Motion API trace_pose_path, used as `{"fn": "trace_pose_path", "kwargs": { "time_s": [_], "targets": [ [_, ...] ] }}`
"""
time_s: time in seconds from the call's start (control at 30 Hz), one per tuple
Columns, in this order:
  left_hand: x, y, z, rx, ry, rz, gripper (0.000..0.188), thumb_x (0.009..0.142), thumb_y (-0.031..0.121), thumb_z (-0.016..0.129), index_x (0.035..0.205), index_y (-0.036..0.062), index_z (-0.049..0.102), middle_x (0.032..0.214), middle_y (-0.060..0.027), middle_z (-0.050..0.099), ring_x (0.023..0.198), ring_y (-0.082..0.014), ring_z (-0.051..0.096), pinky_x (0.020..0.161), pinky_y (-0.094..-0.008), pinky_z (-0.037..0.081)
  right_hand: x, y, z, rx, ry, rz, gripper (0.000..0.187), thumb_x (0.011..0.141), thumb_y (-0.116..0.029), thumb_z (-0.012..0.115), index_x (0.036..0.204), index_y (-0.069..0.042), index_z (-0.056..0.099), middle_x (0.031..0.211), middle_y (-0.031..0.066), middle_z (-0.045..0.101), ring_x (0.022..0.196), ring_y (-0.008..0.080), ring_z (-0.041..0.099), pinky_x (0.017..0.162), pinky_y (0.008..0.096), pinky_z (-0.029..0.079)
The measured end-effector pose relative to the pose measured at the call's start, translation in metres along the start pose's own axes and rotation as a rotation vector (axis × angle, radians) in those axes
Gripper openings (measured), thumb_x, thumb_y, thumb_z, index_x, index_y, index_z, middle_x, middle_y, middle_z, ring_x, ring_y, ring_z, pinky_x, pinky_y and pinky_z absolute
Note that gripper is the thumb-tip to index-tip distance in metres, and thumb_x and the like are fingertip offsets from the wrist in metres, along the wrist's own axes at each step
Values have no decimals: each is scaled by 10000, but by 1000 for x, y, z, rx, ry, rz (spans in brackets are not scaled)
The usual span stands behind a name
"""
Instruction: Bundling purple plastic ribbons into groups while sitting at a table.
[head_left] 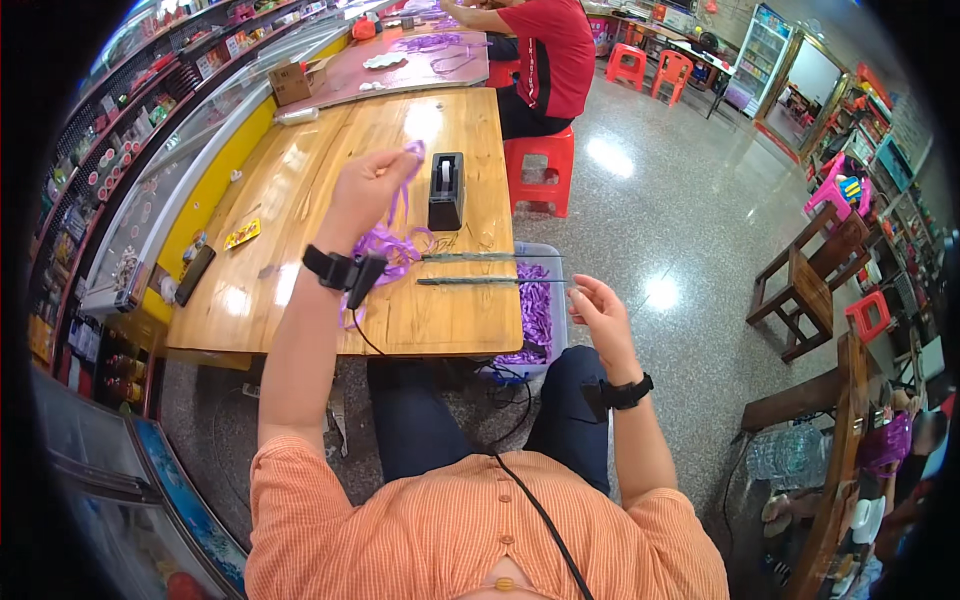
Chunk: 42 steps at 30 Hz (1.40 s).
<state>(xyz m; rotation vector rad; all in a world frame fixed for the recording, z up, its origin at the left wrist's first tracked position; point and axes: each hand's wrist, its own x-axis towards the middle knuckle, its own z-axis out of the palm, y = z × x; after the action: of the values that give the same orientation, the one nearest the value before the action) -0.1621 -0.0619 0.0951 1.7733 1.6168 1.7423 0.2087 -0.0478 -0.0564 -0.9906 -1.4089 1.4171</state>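
My left hand [364, 192] is raised over the wooden table, closed in a pinch on a purple ribbon [401, 200]. The ribbon hangs down into a loose tangle behind my wrist. Two thin dark rods [470, 282] lie side by side, their tips jutting past the table's right edge. Just beside the tip of the nearer rod is my right hand [604, 318], fingers loosely curled and apart, with nothing visible in them. Below the rod tips, a clear plastic bin [558, 330] holds many purple ribbon pieces. A black tape dispenser [446, 195] stands right of my left hand.
A yellow packet [242, 234] and a dark oblong object [196, 276] lie at the table's left. A cardboard box [290, 84] stands farther back. Someone in a red shirt [560, 50] sits on a red stool [540, 170]. At right is a wooden chair [800, 285].
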Motion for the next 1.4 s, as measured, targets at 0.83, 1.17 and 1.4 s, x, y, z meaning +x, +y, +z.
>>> {"fn": "trace_pose_path", "kwargs": {
  "time_s": [0.83, 1.17, 1.4],
  "targets": [
    [-63, 39, 11, -150, -832, -461, 229, 925, 215, 703, 981, -7, 687, 773, -1, 649, 680, -76, 608, 598, -226, 489, 1, -40, 62, 242, -27, -144, 232, 1009, -100, 545, 1176, 30, 640, 938, 103, 707, 818, 163, 697, 771, 303, 592],
    [-71, 61, 88, -537, -806, -373, 203, 980, 188, 626, 993, -8, 676, 746, 1, 625, 677, -75, 595, 637, -231, 488, -4, -56, -11, -64, 323, -385, 208, 988, -122, 596, 1115, 15, 688, 915, 82, 711, 736, 115, 665, 667, 255, 560],
    [-82, 47, 158, -355, -773, -182, 194, 951, 189, 650, 1002, 4, 680, 759, -8, 638, 719, -78, 602, 655, -244, 483, 0, -44, -34, 231, 258, -99, 274, 1000, -199, 591, 1177, 1, 652, 1029, 122, 706, 661, 130, 666, 568, 270, 576]
  ]
}}
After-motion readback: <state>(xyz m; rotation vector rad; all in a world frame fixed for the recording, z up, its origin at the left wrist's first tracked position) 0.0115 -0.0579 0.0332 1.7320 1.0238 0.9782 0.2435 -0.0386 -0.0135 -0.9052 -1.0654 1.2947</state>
